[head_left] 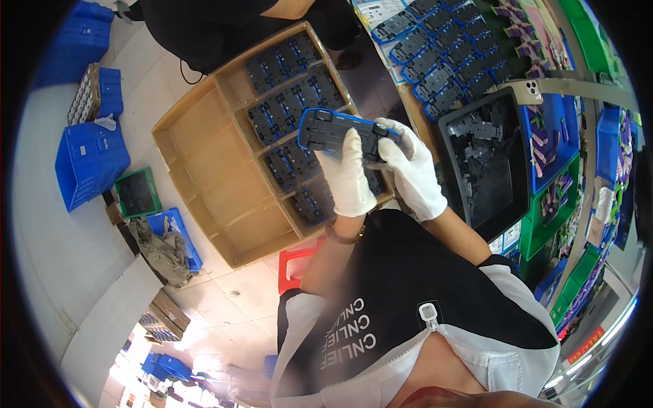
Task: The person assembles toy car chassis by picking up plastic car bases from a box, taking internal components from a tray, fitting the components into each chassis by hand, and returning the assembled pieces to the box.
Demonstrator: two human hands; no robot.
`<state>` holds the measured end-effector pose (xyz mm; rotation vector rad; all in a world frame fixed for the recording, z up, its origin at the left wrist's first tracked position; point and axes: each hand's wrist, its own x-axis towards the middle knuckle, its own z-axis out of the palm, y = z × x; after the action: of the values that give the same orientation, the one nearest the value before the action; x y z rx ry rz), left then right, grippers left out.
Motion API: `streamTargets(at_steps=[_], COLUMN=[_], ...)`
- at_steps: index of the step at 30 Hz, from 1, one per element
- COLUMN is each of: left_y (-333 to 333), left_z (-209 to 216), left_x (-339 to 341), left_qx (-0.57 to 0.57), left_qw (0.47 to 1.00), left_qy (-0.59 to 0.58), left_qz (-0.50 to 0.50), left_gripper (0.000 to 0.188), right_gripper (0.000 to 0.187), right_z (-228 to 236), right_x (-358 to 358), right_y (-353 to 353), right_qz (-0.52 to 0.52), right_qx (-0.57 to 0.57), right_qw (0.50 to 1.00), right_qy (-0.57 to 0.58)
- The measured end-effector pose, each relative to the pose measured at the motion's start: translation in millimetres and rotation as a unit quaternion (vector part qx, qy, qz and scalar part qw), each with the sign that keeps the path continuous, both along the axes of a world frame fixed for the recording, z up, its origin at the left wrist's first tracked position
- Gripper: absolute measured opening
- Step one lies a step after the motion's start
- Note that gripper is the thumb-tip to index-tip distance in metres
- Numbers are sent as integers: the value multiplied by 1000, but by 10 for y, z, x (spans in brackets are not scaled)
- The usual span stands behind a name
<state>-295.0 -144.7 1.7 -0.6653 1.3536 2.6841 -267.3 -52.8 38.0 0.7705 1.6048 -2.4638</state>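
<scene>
– Tiled floor (149,95) left of your carton (218,170). Grip?
– Your left hand (349,178) and right hand (416,178) are clamped on a blue-edged black chassis (332,130), near side and right end. It's over the carton's filled side; black bin (500,194) further right.
– Risk?
– White gloves (423,195) could slide on it; a drop might knock the chassis rows (272,114) below.
</scene>
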Motion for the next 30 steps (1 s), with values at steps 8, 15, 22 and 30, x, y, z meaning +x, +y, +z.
streamTargets(at_steps=[8, 15, 22, 30], left_y=[-77, -180, -37, -6], left_z=[-142, 83, 70, 20], left_x=[-131, -379, -262, -194], left_qx=[-58, 34, 49, 56], left_qw=[997, 999, 999, 998], left_qy=[18, -26, -6, -17], left_qz=[-42, 8, 7, 16], left_gripper=[31, 24, 25, 26], right_gripper=[42, 52, 53, 52], right_z=[-83, -30, 42, -14], right_x=[-23, -43, -57, -66], right_y=[-65, -40, -3, 102], right_qz=[-33, -1, -24, -28], right_qx=[17, 63, 35, -21], right_qw=[999, 998, 999, 999], right_qy=[12, 14, 11, -18])
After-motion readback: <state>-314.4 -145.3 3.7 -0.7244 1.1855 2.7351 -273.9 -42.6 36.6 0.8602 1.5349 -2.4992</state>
